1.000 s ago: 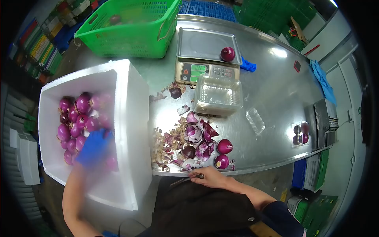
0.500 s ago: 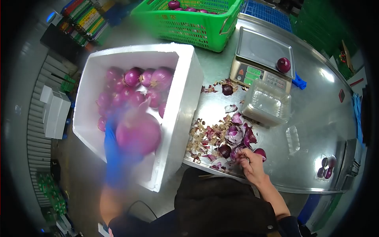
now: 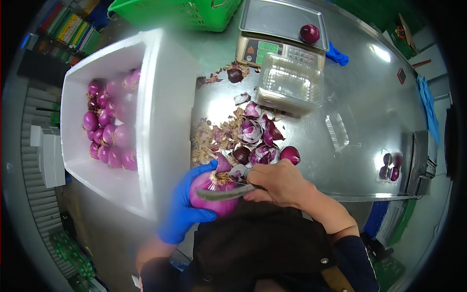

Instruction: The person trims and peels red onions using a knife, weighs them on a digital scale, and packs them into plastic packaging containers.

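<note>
My left hand [image 3: 181, 207], in a blue glove, is closed around a large purple onion [image 3: 219, 207] in front of my apron. A loose flap of skin sticks up from the onion near its dry, stringy end. My bare right hand [image 3: 279, 182] grips a knife [image 3: 224, 194], whose curved metal blade lies across the near face of the onion; the handle is hidden in my fingers. Just beyond my hands, a pile of peeled purple skins [image 3: 250, 131] and dry brown scraps [image 3: 214, 138] lies on the metal table, with a purple onion [image 3: 290, 155] beside it.
On the left stands a white foam box [image 3: 168, 121] holding several purple onions [image 3: 104, 117]. A scale [image 3: 282, 22] carries one onion [image 3: 309, 34] at the back. Clear plastic trays [image 3: 289, 82] are stacked before it. A green crate [image 3: 194, 14] stands at the far edge.
My left hand has brought the large onion out of the foam box, rightward to my front. My right hand has left the pile and now holds the knife against the onion. The view has shifted.
</note>
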A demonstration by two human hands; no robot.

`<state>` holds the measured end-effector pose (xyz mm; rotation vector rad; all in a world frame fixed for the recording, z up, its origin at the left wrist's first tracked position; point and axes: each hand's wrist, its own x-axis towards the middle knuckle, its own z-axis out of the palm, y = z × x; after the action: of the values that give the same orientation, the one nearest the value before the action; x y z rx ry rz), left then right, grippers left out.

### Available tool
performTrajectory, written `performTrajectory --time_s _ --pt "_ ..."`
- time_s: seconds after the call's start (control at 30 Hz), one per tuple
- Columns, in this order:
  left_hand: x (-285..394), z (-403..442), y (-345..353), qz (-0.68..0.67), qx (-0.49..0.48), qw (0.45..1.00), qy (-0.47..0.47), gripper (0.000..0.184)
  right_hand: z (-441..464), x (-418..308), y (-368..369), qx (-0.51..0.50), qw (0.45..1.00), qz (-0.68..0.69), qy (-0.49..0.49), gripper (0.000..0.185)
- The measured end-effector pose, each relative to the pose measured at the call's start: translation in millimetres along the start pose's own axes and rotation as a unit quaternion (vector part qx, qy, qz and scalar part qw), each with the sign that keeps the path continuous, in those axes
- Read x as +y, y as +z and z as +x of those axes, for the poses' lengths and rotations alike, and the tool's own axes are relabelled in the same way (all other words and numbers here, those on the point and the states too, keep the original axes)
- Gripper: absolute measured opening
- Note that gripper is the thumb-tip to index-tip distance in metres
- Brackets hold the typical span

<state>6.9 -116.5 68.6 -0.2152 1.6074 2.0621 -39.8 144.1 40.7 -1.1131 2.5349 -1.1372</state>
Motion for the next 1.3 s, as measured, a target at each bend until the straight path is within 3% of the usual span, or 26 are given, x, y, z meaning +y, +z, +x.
performTrajectory --time_s 0.33,0.53,0.63,0.67,0.77,0.87,0.97,1.0,1.07,1.17,1.2,1.3 --pt "3 3 16 -0.001 -0.021 1.000 -0.014 0.101 -13 9 7 0.019 0.999 -0.031 -0.013 0.047" --pt "4 3 18 0.093 -0.067 0.993 0.004 0.096 -11 2 13 0.020 0.999 -0.030 -0.021 0.047" --pt "-25 0 -2 0.035 0.008 0.999 -0.014 0.096 -29 43 33 0.024 0.999 -0.004 0.025 0.045" --pt "-32 0 -7 0.091 0.033 0.995 -0.015 0.097 -36 49 47 0.024 0.997 0.056 0.048 0.045" --pt "-45 1 -7 0.094 0.063 0.994 0.009 0.098 -37 53 69 0.017 0.994 0.077 0.074 0.045" --pt "-41 0 -9 0.071 0.035 0.997 0.009 0.098 -22 35 46 -0.005 0.998 0.021 0.057 0.045" --pt "-44 -7 4 0.052 0.023 0.997 -0.050 0.100 -15 26 36 -0.018 1.000 0.013 -0.002 0.039" --pt "-44 -6 2 0.113 0.030 0.993 -0.020 0.101 -23 39 42 -0.009 0.999 0.019 0.025 0.036" --pt "-39 -8 -2 0.103 0.061 0.993 0.011 0.102 -46 80 59 0.011 0.997 0.027 0.077 0.031" --pt "-40 -15 -2 0.109 0.091 0.988 0.065 0.103 -42 63 57 0.003 0.989 0.087 0.118 0.022" --pt "-43 -10 -4 0.128 0.080 0.983 0.100 0.103 -36 60 60 0.084 0.994 0.073 0.007 0.024" --pt "-43 -4 2 0.121 0.064 0.981 0.136 0.105 -26 35 32 0.052 0.993 0.103 0.028 0.032"
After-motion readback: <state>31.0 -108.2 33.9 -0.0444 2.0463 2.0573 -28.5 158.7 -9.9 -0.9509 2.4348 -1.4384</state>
